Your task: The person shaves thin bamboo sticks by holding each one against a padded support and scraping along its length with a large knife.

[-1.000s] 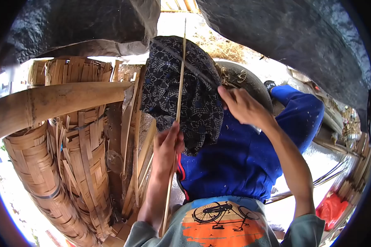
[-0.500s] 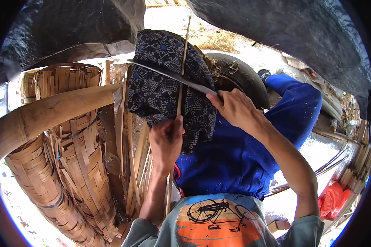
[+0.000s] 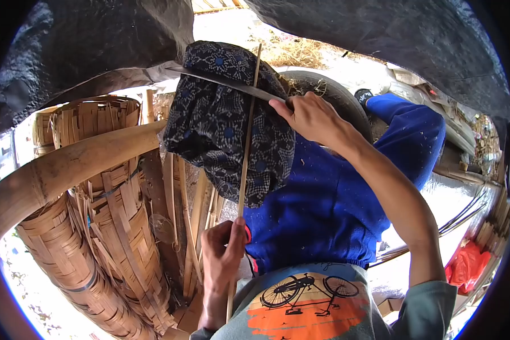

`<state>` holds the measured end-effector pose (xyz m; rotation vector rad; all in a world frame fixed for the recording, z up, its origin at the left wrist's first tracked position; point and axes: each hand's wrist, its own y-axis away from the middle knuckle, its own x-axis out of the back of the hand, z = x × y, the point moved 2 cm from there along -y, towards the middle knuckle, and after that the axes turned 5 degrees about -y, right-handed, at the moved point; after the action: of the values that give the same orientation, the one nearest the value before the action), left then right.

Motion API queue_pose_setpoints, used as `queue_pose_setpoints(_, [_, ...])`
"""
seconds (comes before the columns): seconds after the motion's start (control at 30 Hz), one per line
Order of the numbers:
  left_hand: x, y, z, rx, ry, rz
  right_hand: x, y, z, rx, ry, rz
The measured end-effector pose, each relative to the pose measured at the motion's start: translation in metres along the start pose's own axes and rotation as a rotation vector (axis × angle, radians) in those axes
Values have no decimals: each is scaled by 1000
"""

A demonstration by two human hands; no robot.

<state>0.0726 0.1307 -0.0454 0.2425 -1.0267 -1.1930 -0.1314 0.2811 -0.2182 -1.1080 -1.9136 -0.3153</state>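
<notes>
My left hand (image 3: 222, 249) is closed around a thin bamboo strip (image 3: 245, 164), low and close to my shirt. The strip runs upward, nearly upright in the view, over a dark patterned cloth (image 3: 201, 119) bunched over my leg. In my right hand (image 3: 314, 118) is a long knife (image 3: 224, 82); its handle is mostly hidden by my fingers. The blade points to the upper left and crosses the strip near its far end, over the cloth. Blade and strip appear to touch there.
Tall woven bamboo baskets (image 3: 113, 221) stand at the left, behind a thick bamboo pole (image 3: 73, 158). A tyre (image 3: 337, 93) lies beyond my right hand. Dark sheeting (image 3: 391, 39) hangs overhead. A red plastic bag (image 3: 468, 265) is at the right.
My left hand has slid down toward my body and away from the knife, while the strip has shifted only slightly. The knife and right hand have risen a little in the view.
</notes>
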Motion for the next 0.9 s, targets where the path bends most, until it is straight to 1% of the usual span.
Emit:
queue_pose_setpoints(0.03, [2, -3, -11, 44, 33, -61, 2, -3, -2, 132, -39, 28])
queue_pose_setpoints(0.07, [1, -7, -19, 83, 69, -119, 2, -2, -4, 67, -103, -79])
queue_pose_setpoints(0.1, [-3, -15, -21, 72, 75, -110, 3, -1, -9, -25, -203, -180])
queue_pose_setpoints(0.17, [-12, -34, -14, -61, -10, -43, 16, -1, -25, -140, -239, -179])
queue_pose_setpoints(0.2, [-15, -44, -4, -42, -3, -60, 14, 4, -26, -138, -237, -177])
queue_pose_setpoints(0.27, [-18, -60, 3, -92, -43, -32, 3, 11, -22, -66, -201, -74])
queue_pose_setpoints(0.3, [-19, -66, 2, -132, -86, -9, 0, 15, -22, -67, -201, -64])
queue_pose_setpoints(0.33, [-22, -73, 0, -187, -56, 27, 1, 21, -21, 1, -179, 14])
queue_pose_setpoints(0.37, [-21, -74, 1, -194, -63, 24, 2, 27, -19, 66, -154, 91])
queue_pose_setpoints(0.43, [-22, -77, 6, -137, 30, 36, 14, 38, -23, 57, -139, 69])
queue_pose_setpoints(0.5, [-25, -75, 4, -152, 51, 22, 15, 46, -22, 43, -125, 31])
queue_pose_setpoints(0.57, [-26, -70, 4, -163, 72, 10, 5, 54, -19, 90, 3, 179])
queue_pose_setpoints(0.6, [-24, -66, 5, -126, 71, 6, 9, 52, -23, 84, 3, 176])
queue_pose_setpoints(0.67, [-20, -57, 5, -68, 100, -7, 20, 44, -32, -14, -81, 135])
queue_pose_setpoints(0.77, [-6, -24, 1, -24, 34, -46, 12, 33, -25, -48, -2, 184])
queue_pose_setpoints(0.87, [4, 13, -6, 68, 110, -43, 5, 23, -16, -59, -44, 114])
queue_pose_setpoints(0.9, [8, 23, -5, 64, 112, -43, 6, 19, -14, -52, -31, 98])
